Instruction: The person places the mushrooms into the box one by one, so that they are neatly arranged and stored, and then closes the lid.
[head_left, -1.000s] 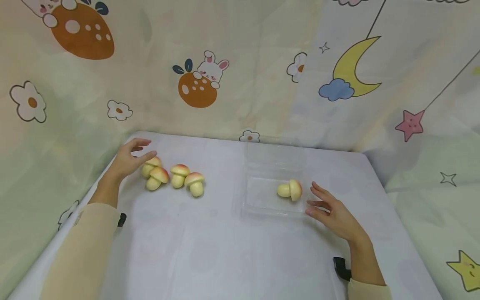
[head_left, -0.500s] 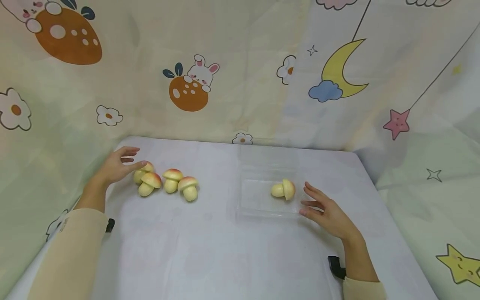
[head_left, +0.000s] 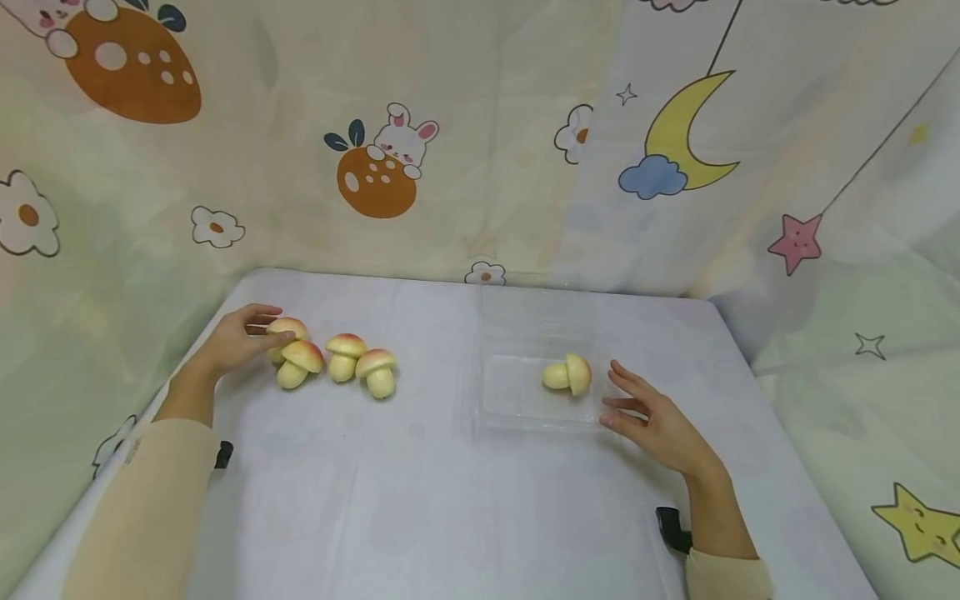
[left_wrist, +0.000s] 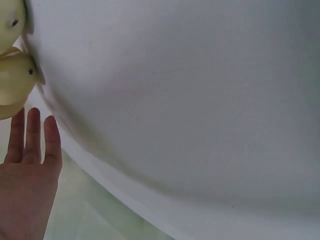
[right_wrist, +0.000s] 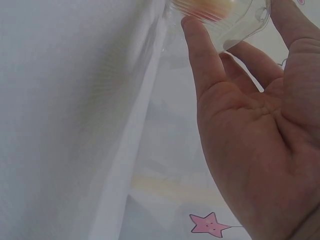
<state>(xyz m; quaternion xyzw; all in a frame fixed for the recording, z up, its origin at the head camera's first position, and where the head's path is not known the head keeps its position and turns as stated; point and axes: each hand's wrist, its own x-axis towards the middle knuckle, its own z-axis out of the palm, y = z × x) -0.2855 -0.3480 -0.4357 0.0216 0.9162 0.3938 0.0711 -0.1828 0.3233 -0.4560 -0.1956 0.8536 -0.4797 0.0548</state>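
Several toy mushrooms with pink-yellow caps lie in a row at the table's left: the leftmost mushroom (head_left: 286, 327), a second (head_left: 300, 363), a third (head_left: 345, 355) and a fourth (head_left: 377, 370). My left hand (head_left: 274, 324) reaches the leftmost one, fingers over its far side and thumb against its near side. In the left wrist view the fingers (left_wrist: 33, 131) are straight, just below two mushrooms (left_wrist: 12, 75). A clear plastic tray (head_left: 517, 412) holds one mushroom (head_left: 567, 375) lying on its side. My right hand (head_left: 611, 396) rests open at the tray's right edge, and a fingertip (right_wrist: 192, 25) touches the tray (right_wrist: 242, 25).
The table (head_left: 420, 500) has a white cloth. A cartoon-printed curtain (head_left: 465, 150) hangs close behind it and along both sides. The table's left edge (left_wrist: 125, 190) runs beside my left hand.
My left hand has come down from above the row onto the leftmost mushroom. My right hand stays at the tray's right edge. The mushrooms have not moved.
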